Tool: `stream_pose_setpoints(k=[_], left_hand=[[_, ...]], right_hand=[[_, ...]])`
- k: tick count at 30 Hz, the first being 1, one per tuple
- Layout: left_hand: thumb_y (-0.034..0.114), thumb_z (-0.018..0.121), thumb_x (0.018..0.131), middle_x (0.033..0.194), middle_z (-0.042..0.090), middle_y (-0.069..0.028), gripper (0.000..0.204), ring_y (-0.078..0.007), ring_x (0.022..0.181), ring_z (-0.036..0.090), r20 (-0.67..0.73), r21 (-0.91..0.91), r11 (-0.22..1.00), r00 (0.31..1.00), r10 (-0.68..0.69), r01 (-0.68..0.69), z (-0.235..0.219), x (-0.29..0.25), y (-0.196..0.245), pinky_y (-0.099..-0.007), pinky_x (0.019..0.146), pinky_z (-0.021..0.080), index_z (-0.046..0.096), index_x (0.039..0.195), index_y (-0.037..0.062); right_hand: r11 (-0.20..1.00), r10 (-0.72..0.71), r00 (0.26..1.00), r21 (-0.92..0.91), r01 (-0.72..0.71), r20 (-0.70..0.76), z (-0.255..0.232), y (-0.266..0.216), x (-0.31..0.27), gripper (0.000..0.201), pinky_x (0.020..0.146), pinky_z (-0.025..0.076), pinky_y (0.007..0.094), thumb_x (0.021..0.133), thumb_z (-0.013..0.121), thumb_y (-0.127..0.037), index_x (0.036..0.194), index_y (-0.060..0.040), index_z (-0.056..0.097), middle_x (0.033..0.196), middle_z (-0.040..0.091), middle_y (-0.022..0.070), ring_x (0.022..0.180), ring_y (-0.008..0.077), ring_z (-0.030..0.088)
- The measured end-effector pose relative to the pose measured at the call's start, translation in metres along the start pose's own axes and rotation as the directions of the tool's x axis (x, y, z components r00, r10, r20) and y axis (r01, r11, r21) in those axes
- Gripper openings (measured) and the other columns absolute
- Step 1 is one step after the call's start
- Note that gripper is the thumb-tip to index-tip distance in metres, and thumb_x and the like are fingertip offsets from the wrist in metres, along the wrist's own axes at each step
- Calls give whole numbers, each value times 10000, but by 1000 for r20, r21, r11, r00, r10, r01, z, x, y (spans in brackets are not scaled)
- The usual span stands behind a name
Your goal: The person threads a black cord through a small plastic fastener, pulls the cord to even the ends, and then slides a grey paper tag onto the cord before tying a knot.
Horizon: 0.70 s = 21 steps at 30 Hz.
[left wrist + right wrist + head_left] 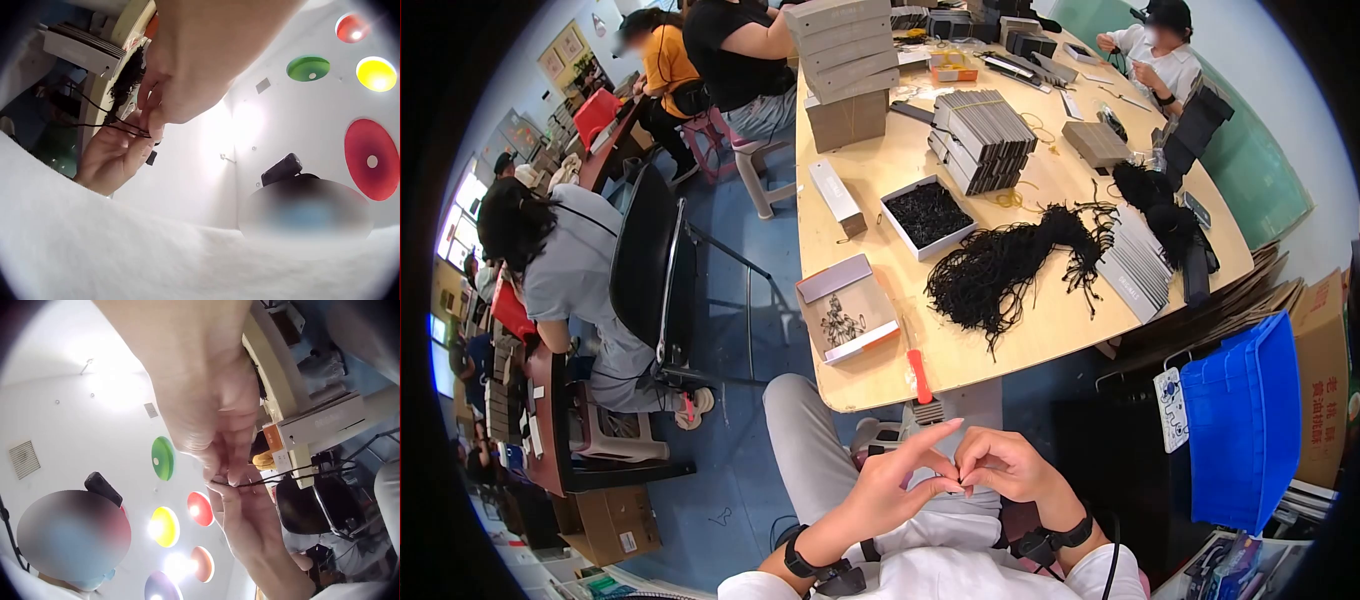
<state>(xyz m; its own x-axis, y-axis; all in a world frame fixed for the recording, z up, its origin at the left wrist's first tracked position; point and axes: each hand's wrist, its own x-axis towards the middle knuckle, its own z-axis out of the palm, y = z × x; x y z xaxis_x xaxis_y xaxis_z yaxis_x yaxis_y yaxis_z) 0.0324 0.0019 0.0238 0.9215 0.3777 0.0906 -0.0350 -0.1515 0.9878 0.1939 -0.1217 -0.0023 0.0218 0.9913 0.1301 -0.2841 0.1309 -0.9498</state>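
Note:
My left hand (890, 478) and right hand (1010, 465) meet in front of my lap, below the table's near edge. Thumb and fingers of each pinch a thin black cord (94, 105), the fingertips of both hands nearly together. In the right wrist view, two strands of the cord (275, 480) trail away from the fingertips toward the table. A small dark piece (152, 157) shows beside the fingertips in the left wrist view; the fingers hide much of what they hold. On the table lies a tangled bundle of black cords (1000, 270).
The wooden table (840, 385) bears an open box (812, 290) with small metal pieces, a white box (951, 240) of black bits, a red-handled tool (919, 376) and banded grey stacks (982, 140). A blue bin (1245, 425) stands right. Other people sit around.

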Motion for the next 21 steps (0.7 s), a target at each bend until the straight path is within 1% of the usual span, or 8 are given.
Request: stream_pose_setpoints(k=[2, 6, 8, 12, 15, 17, 18, 21], left_hand=[[79, 713, 793, 819, 689, -51, 670, -149, 785, 647, 25, 23, 999, 999, -24, 24, -1, 1, 5, -264, 756, 473, 382, 1375, 94], [35, 670, 822, 839, 684, -57, 639, -167, 812, 651, 93, 39, 994, 990, -103, 100, -6, 3, 8, -283, 787, 477, 360, 1378, 86], [-51, 623, 828, 850, 670, -71, 584, -155, 820, 651, 135, 43, 991, 982, -130, 125, -7, 6, 9, -276, 724, 502, 381, 1348, 55], [-70, 535, 878, 934, 619, -101, 523, -172, 880, 644, 174, -64, 988, 976, -131, 144, 2, 3, 1, -298, 749, 511, 355, 1355, 45], [-78, 483, 900, 981, 567, -119, 504, -170, 867, 627, 159, -129, 989, 986, -58, 78, 11, 0, -8, -305, 764, 513, 334, 1366, 46], [-85, 474, 900, 995, 574, -122, 478, -127, 774, 603, 54, -171, 985, 998, 45, -35, 17, -3, -16, -261, 676, 517, 368, 1348, 42], [-85, 474, 900, 995, 574, -122, 478, -127, 774, 603, 57, -170, 985, 997, 46, -36, 19, -4, -13, -261, 676, 517, 368, 1348, 42], [-77, 513, 886, 1001, 570, -110, 400, -87, 713, 574, -72, -49, 997, 995, -71, 68, 21, -4, -5, -222, 570, 493, 480, 1272, 25]], right_hand=[[1000, -13, 1000, 17, 13, -18, 1, 1, 0, 60, 664, 518, 276, 880, 575, 30, 935, 39, 552, 930, 526, 101, 767, 170, 579], [998, 64, 998, 20, -63, -10, 0, 0, -1, 45, 666, 518, 272, 883, 563, 40, 925, 36, 546, 922, 529, 93, 751, 161, 574], [987, 95, 995, -136, -91, 30, -2, -1, -1, 23, 661, 502, 259, 895, 551, 21, 913, 22, 537, 912, 530, 83, 725, 146, 567], [967, 93, 995, -236, -95, -21, 0, 0, -2, 29, 645, 478, 251, 909, 544, -14, 914, 1, 520, 892, 523, 72, 701, 130, 556], [985, 32, 996, -169, -46, -86, 6, 4, -1, 53, 636, 452, 247, 918, 548, -45, 925, -12, 507, 884, 501, 65, 698, 123, 550], [998, -2, 984, -68, -11, -181, 12, 2, -1, 59, 638, 440, 242, 920, 546, -46, 930, -11, 500, 884, 474, 51, 710, 110, 526], [998, -4, 983, -69, -9, -183, 12, 4, -2, 59, 638, 440, 242, 920, 546, -46, 930, -11, 500, 884, 474, 51, 710, 110, 526], [979, -102, 958, -200, 48, -267, 14, 12, -5, 64, 662, 424, 220, 923, 546, -52, 935, -10, 499, 892, 459, 41, 732, 93, 492]])
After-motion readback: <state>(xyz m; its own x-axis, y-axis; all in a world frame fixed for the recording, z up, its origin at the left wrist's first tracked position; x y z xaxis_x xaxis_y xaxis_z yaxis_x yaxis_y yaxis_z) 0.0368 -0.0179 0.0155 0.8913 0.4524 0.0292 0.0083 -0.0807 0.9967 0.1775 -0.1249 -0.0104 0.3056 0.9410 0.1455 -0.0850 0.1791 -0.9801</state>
